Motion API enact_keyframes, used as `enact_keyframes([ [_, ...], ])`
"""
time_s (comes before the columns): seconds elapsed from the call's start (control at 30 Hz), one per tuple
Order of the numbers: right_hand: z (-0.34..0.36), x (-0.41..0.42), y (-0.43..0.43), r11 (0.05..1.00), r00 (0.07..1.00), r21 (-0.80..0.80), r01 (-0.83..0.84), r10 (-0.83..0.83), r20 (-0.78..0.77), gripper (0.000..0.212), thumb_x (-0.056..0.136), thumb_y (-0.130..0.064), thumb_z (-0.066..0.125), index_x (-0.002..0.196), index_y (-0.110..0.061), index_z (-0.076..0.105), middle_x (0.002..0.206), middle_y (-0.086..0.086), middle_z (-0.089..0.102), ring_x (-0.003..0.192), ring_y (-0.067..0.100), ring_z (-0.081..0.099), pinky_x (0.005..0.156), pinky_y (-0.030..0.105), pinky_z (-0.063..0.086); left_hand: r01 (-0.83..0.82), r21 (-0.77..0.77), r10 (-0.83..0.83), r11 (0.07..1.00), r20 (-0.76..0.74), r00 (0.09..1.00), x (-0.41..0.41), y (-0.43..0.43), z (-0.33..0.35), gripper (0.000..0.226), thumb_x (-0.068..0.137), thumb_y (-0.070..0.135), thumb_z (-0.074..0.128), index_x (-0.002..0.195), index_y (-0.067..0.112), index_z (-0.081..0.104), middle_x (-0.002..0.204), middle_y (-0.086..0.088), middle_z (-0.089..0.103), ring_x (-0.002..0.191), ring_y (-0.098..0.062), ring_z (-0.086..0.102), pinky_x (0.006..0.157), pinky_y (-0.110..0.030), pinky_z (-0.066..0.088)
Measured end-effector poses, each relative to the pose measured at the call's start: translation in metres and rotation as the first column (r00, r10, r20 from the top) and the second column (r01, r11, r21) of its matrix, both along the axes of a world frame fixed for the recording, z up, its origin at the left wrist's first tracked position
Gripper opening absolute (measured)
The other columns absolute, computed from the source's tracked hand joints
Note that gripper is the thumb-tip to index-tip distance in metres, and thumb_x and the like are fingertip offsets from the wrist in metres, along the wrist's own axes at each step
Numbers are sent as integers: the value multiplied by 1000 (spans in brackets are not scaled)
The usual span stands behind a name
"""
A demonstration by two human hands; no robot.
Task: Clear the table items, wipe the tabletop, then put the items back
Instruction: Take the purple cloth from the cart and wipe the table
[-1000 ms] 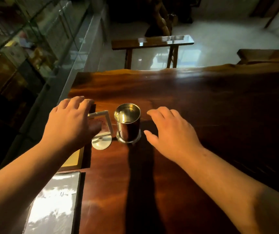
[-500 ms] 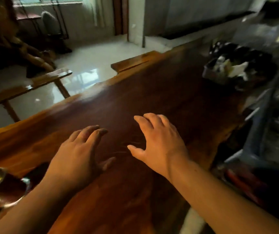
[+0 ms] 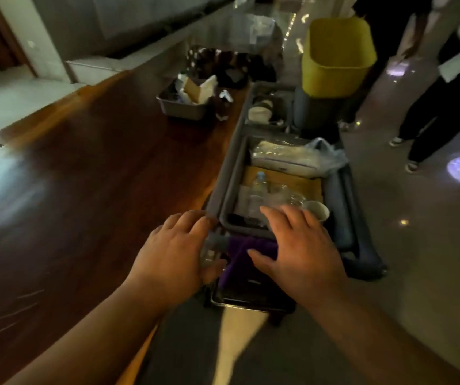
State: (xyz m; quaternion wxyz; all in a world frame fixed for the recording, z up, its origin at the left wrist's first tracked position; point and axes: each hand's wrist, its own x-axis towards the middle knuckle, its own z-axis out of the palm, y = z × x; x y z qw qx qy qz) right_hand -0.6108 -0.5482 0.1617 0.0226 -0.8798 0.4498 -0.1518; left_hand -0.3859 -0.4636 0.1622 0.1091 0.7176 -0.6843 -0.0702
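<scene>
1. Plainly, our left hand (image 3: 176, 259) has a released grip, fingers spread, hovering over the edge of the dark wooden tabletop (image 3: 89, 173) and holding nothing.
2. Our right hand (image 3: 298, 254) is likewise splayed, its grip empty, above a purple cloth (image 3: 240, 254) lying in a dark tray (image 3: 251, 301) on the grey cart (image 3: 362, 245) beside the tabletop.
3. No writing is readable; the view is blurred.
4. A grey bin (image 3: 231, 190) holds clear plastic bottles (image 3: 259, 190); a yellow rectangular bucket (image 3: 337, 59) stands beyond.
</scene>
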Motion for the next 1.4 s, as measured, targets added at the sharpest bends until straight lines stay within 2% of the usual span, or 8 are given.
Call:
enact_keyframes([
  [0.2,-32,-75,-42,990,993,85,114,-111,-46,81,82,-69,59,148,-25,39,143,1,47,129,22,41,98,40,45,83,131,-84,988,5,996,-65,-79,-38,79,84,74,55,152,40,32,158,9,38,143,-21,34,112,-48,35],
  [0.4,-60,-94,-52,980,993,163,118,-112,-43,77,81,-72,51,143,-27,42,134,-2,51,121,21,45,90,47,48,112,212,-119,971,25,993,-82,-106,-73,41,98,55,51,136,42,54,147,10,55,136,-17,44,110,-46,37],
  [0.53,-70,-86,-53,980,997,188,60,-51,-51,73,83,-71,52,141,-27,45,131,-3,53,119,18,46,91,38,45,140,140,-145,980,21,989,-80,-105,-72,28,99,44,52,126,41,59,139,12,60,130,-16,50,107,-45,37],
  [0.73,-69,-42,-52,971,996,226,-82,88,-16,76,83,-70,56,145,-30,39,138,-5,51,128,17,41,103,37,40,207,101,-216,973,93,972,-68,-91,-48,50,91,44,67,137,42,48,141,10,58,130,-17,52,109,-44,39],
  [0.87,-53,9,-47,938,968,240,-250,248,42,50,87,-52,56,127,-22,58,111,-2,65,100,21,59,86,36,49,196,56,-200,979,80,976,-43,-60,-19,48,89,47,50,136,41,45,126,8,59,111,-18,61,98,-44,48],
  [1.07,-18,106,-18,915,937,203,-348,342,67,22,90,-30,60,111,-32,56,100,-3,66,90,25,66,75,47,55,-17,-159,45,987,174,984,26,5,16,28,95,36,63,121,32,54,107,1,61,86,-26,65,70,-40,51],
  [1.2,6,174,23,858,875,173,-483,477,78,7,91,-33,57,97,-29,55,85,-4,61,79,28,62,59,37,42,-294,-186,326,937,172,930,81,85,28,53,89,64,53,131,32,55,123,-2,63,107,-31,63,82,-45,54],
  [1.4,8,256,136,761,764,95,-642,624,165,11,93,-38,59,99,-34,51,76,-13,52,64,12,52,45,26,36,-675,-131,687,726,194,700,133,264,13,87,78,86,49,147,36,37,150,-3,49,133,-32,47,102,-54,49],
])
